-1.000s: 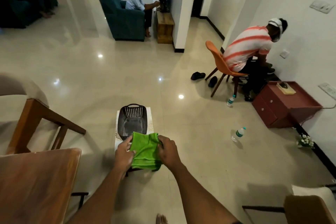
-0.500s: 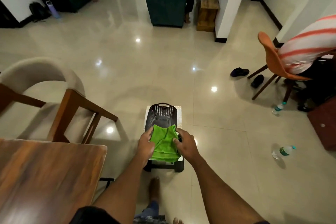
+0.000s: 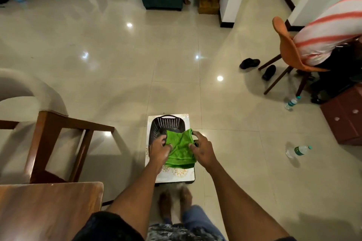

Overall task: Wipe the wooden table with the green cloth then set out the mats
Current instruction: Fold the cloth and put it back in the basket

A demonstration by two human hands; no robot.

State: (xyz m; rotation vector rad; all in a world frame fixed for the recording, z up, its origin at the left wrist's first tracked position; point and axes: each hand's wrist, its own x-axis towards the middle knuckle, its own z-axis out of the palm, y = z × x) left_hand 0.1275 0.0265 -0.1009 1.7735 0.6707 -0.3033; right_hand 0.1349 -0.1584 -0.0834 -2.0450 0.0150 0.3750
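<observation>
Left hand [image 3: 159,149] and right hand [image 3: 202,149] fingers pinch green cloth [image 3: 181,151] over black basket [image 3: 165,126]. Risk: loose fold slips, drops short of wooden table [image 3: 49,207].

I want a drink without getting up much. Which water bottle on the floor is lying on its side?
The nearer water bottle, alone on bare tiles; the other bottle stands upright by the orange chair.
</observation>
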